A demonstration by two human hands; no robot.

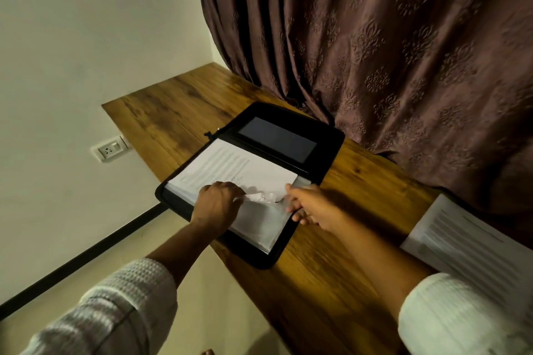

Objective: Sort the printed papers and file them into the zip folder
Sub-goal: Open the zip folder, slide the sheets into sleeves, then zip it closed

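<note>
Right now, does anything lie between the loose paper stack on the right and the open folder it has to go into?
Nothing on the desk does. Only the person's right arm crosses the bare wood between the stack and the folder.

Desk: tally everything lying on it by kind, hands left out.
Zip folder: 1
Paper stacks: 2 (one in the open folder, one lying apart at right)
Total: 3

Black zip folder point(326, 141) lying open, printed sheet point(230, 166) in its sleeves, loose printed papers point(461, 242) well apart
</note>
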